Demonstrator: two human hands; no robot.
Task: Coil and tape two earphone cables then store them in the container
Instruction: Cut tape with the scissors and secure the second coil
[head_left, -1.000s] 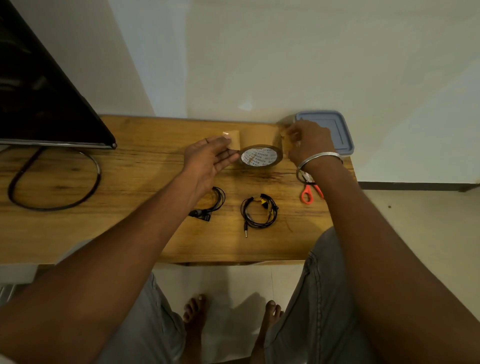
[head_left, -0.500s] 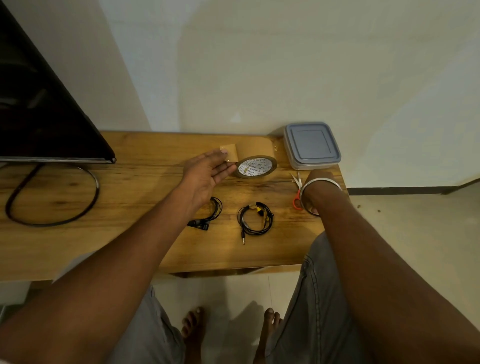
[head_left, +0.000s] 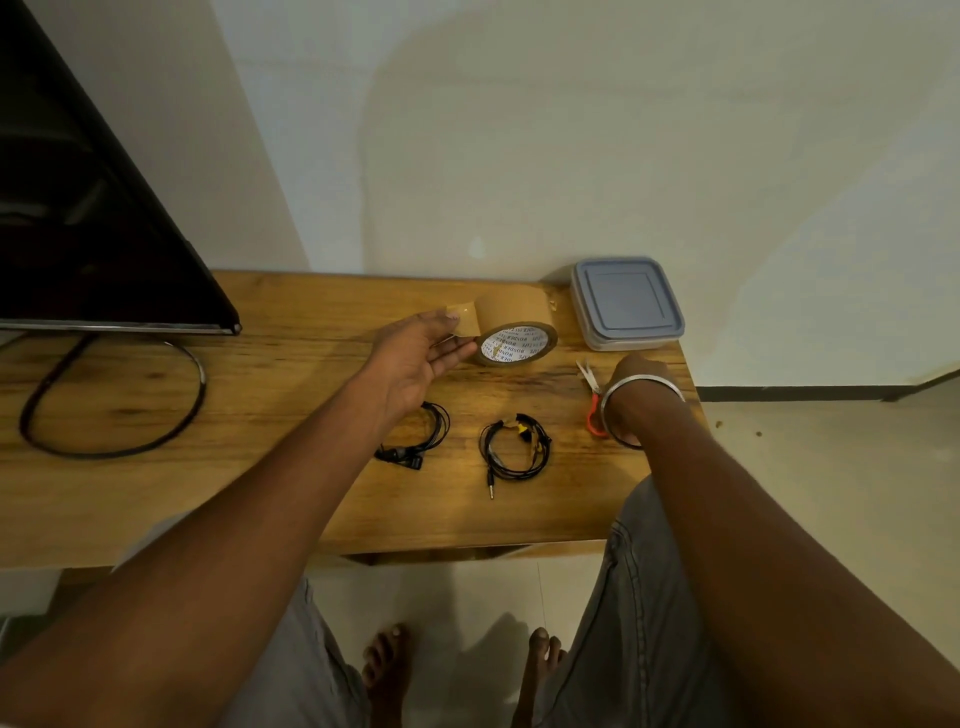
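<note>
left arm: stretched forward, elbow nearly straight | left hand (head_left: 415, 358): palm turned up, fingers almost straight, thumb and forefinger pinching the loose end of brown packing tape (head_left: 467, 323) | right arm: reaching forward, wrist bent downward | right hand (head_left: 631, 367): back toward the camera, fingers hidden

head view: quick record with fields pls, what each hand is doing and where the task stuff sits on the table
left hand: pinches tape end of tape roll
right hand: at scissors, grip hidden
earphones: left coil, right coil, apart on table
container: lid on, back right corner
</note>
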